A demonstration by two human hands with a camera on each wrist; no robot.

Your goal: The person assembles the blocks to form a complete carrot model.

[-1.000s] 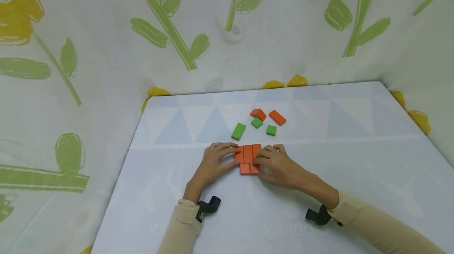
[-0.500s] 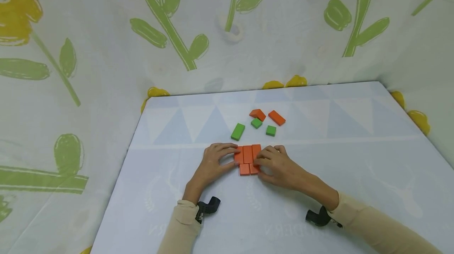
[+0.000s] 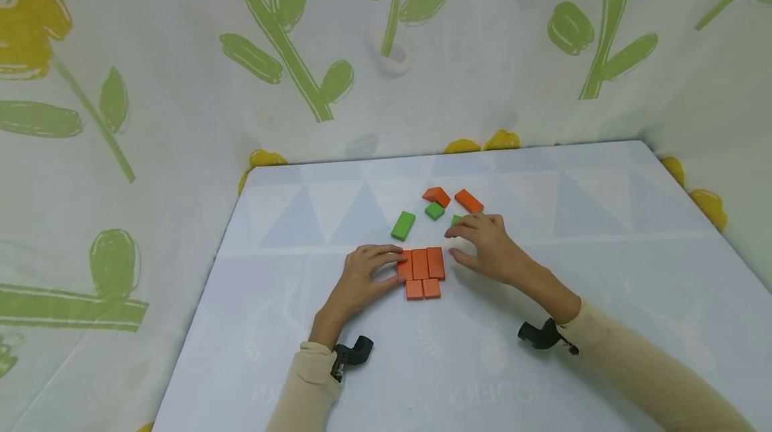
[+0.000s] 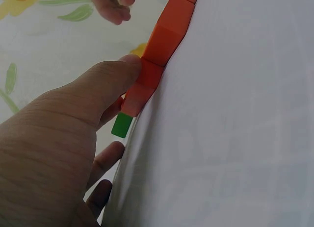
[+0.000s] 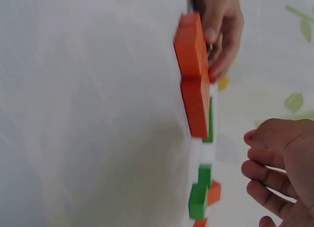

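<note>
Several orange blocks lie together in two rows in the head view: three longer ones behind, with two short orange blocks point(image 3: 414, 290) in front. My left hand point(image 3: 364, 274) holds the leftmost long orange block point(image 3: 405, 268) between thumb and index finger; the left wrist view shows the thumb point(image 4: 125, 70) against it. Its other fingers are spread out behind. To the right of the rightmost long orange block point(image 3: 435, 263), my right hand point(image 3: 491, 248) is lifted with nothing in it, fingers loosely bent. It partly covers a small green block point(image 3: 456, 220) in the head view.
Behind the orange group lie a longer green block point(image 3: 403, 226), a small green block point(image 3: 434, 211), an orange wedge-shaped block point(image 3: 437, 196) and an orange block point(image 3: 468, 201). A flower-patterned cloth point(image 3: 452, 84) hangs behind the table point(image 3: 271, 284).
My right hand has let go of the orange blocks and moved up and away toward the small green block. The left hand stays at the leftmost orange block.
</note>
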